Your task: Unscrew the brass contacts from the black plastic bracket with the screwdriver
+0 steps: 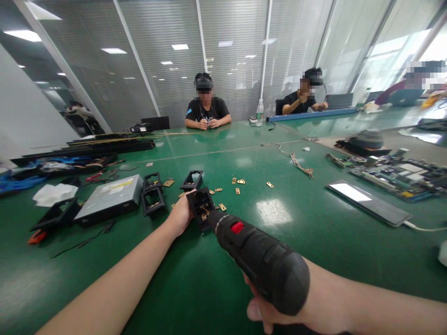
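My left hand (182,215) grips a black open plastic housing (200,204) by its left side, tilted with its hollow inside toward me. Small brass-coloured parts show within it. In my right hand (261,302) is a black cordless drill (261,258) with a red switch on top; its body hides most of my fingers. The drill's front end meets the housing's right side, and I cannot make out the bit. Several small brass plates (222,207) lie on the green table around the housing. Another black housing (192,179) stands just behind it.
Left are more black housings (153,201), a silver disc drive (110,197) and white tissue (55,193). Right are a phone (368,202) on a cable, circuit boards (405,172) and a tied cord (300,165). Two people sit across the table, near a bottle (259,114).
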A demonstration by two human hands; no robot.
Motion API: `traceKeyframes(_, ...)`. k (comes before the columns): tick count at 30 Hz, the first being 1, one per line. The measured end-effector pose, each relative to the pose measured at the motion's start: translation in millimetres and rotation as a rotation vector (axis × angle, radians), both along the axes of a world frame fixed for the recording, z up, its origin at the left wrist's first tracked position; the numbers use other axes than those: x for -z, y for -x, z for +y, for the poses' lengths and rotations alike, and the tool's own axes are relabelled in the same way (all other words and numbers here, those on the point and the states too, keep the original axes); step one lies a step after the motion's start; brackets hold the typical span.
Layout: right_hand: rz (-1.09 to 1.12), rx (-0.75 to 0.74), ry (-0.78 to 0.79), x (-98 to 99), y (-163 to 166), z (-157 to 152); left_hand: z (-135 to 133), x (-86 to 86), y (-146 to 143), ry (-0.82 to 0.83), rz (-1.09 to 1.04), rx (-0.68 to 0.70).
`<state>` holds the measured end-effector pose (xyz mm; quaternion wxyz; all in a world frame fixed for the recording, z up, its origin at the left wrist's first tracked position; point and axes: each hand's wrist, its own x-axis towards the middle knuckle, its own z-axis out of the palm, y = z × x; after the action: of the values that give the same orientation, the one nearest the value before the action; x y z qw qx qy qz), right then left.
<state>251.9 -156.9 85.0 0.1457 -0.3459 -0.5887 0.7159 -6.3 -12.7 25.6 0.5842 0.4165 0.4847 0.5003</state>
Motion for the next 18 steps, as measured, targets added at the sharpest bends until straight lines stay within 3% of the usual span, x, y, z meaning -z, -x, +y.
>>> traceKeyframes(9, -0.032, 0.024, 0.074, 2.1, -3, -1, 2, 2.3, 2, 0.001, -0.013, -0.009)
traceKeyframes(18, 0.029, -0.029, 0.001, 12.0, -3, 0, 3, 2.9, 1, -0.005, -0.011, -0.011)
